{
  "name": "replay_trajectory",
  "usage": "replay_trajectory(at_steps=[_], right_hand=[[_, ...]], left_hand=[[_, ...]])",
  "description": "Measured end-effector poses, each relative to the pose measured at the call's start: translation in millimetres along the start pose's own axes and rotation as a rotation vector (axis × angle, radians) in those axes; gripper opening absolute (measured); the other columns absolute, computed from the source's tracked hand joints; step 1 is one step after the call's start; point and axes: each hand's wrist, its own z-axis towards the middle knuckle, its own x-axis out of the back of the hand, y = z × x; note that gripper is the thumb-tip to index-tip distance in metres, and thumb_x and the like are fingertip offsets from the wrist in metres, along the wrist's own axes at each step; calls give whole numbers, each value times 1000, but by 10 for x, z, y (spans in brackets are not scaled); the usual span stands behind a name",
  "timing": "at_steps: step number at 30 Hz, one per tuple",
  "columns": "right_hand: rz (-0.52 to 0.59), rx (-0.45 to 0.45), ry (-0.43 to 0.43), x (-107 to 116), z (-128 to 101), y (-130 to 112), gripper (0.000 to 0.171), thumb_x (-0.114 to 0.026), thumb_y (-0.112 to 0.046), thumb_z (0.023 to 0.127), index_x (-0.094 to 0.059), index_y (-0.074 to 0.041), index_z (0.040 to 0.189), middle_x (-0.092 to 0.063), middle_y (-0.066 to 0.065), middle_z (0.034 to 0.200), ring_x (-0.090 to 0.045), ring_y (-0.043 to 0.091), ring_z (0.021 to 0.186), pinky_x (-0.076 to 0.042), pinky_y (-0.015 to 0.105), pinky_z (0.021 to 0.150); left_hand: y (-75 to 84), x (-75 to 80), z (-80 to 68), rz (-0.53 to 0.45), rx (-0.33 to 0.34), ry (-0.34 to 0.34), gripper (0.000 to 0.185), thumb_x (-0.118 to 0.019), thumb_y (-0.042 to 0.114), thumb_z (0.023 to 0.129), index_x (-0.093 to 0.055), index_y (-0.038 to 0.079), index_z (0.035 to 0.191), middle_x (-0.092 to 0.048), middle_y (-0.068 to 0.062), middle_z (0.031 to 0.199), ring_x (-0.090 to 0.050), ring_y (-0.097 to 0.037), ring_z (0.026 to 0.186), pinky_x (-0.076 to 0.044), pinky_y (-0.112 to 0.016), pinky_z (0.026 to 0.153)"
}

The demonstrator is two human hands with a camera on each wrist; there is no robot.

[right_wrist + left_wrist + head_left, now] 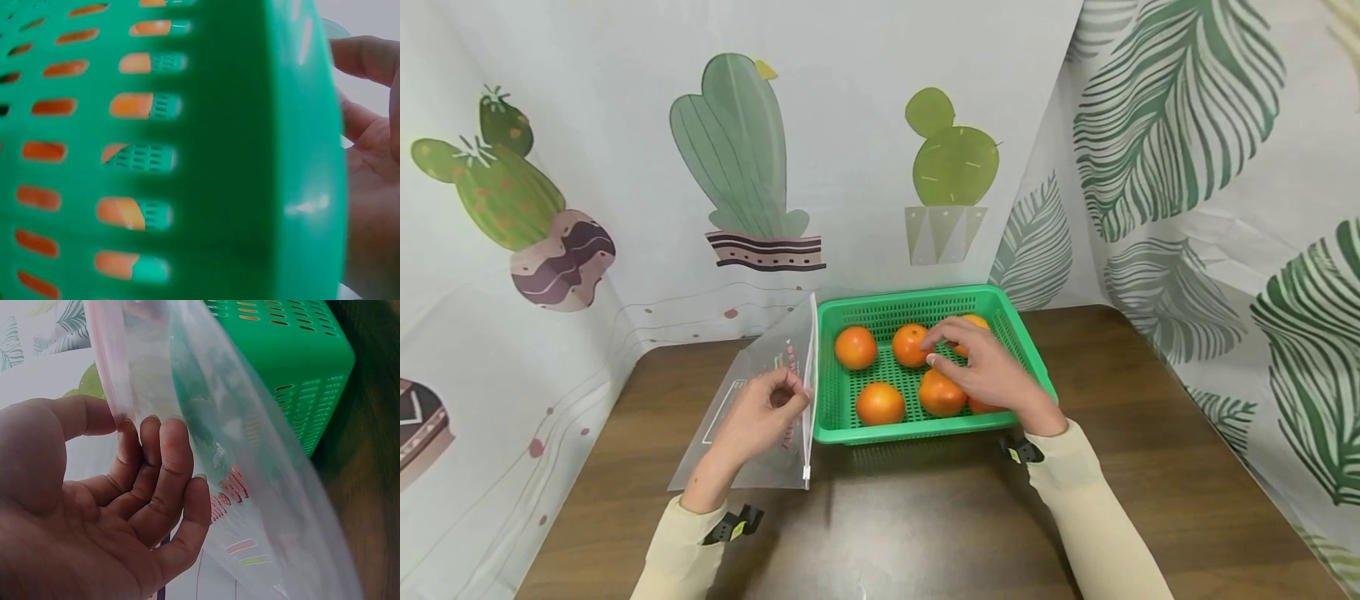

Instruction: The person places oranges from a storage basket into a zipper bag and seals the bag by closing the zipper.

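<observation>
A green slotted basket (917,432) stands at the middle of the table and holds several orange round fruits, among them one at the back left (856,347) and one at the front left (880,403). My right hand (936,350) hovers over the fruits on the basket's right side, fingers relaxed and spread, gripping nothing. In the right wrist view the basket wall (250,156) fills the frame, with the open palm (375,187) beside it. My left hand (790,393) pinches the zip edge of a clear plastic bag (771,346) just left of the basket. The left wrist view shows the thumb and fingers (165,456) on the bag (250,456).
The brown wooden table (925,517) has bare surface in front of and to the right of the basket. Curtains printed with cacti (737,150) and leaves (1172,108) close off the back and both sides.
</observation>
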Motion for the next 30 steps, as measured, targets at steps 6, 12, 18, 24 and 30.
replay_trajectory(at_steps=[6, 12, 18, 24, 30], right_hand=[[24, 3, -6, -45, 36, -61, 13, -72, -8, 101, -70, -13, 113, -70, 8, 116, -63, 31, 110, -51, 44, 97], [38, -12, -24, -91, 77, -88, 14, -72, -11, 102, -70, -12, 116, -70, 9, 121, -64, 28, 111, -53, 43, 97], [69, 3, -36, -149, 100, -122, 16, -72, -10, 102, -70, -11, 118, -70, 11, 121, -63, 20, 105, -55, 45, 94], [113, 34, -37, -205, 130, -140, 16, -71, -5, 102, -70, -7, 117, -69, 12, 123, -64, 29, 108, -56, 56, 94], [146, 17, -59, -241, 156, -170, 15, -70, -7, 103, -69, -11, 117, -67, 5, 124, -65, 25, 111, -58, 49, 94]], left_hand=[[7, -6, 5, -2, 8, -3, 11, -71, 15, 99, -64, 11, 92, -62, 0, 76, -59, -15, 68, -47, -29, 63], [13, -5, 4, -3, 3, 0, 12, -71, 15, 99, -64, 11, 91, -62, 0, 75, -59, -14, 67, -47, -29, 62], [19, -3, -3, -4, 5, -3, 12, -71, 16, 99, -63, 11, 91, -62, 0, 75, -59, -15, 67, -47, -29, 62], [18, -8, -4, -3, 9, -4, 13, -71, 16, 100, -63, 11, 91, -61, 0, 75, -59, -14, 67, -47, -29, 62], [15, -13, 4, -7, -3, -3, 13, -71, 15, 99, -63, 10, 91, -61, 0, 76, -59, -15, 68, -47, -28, 62]])
